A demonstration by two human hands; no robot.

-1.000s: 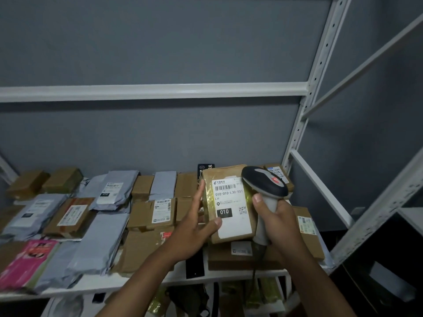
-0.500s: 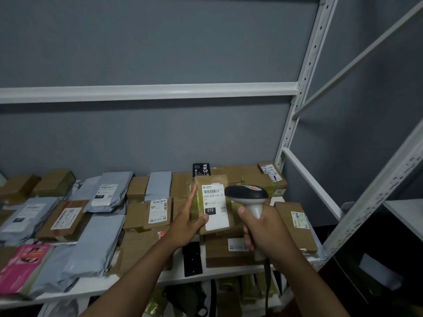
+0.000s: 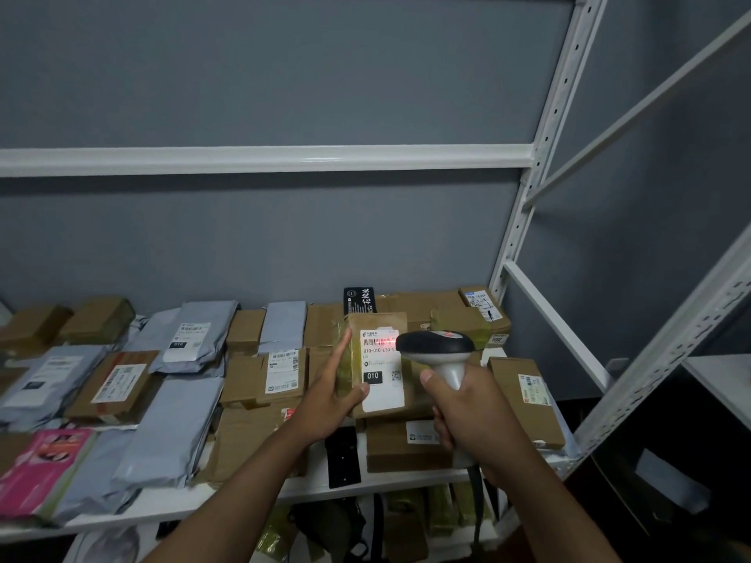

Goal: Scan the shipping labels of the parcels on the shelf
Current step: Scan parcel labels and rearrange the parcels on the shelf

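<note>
Parcel storeroom / courier depot. White slotted-steel shelving (image 3: 540,128) vs plain grey wall; shelf packed w/ cardboard boxes (image 3: 244,331) & grey poly mailers (image 3: 170,428), most w/ barcode labels. Handheld barcode scanner (image 3: 437,349) in use.

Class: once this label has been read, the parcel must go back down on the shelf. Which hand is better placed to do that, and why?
The left hand. It already holds the parcel, thumb on its label. The right hand is occupied gripping the scanner, whose red light falls on the barcode.
</note>
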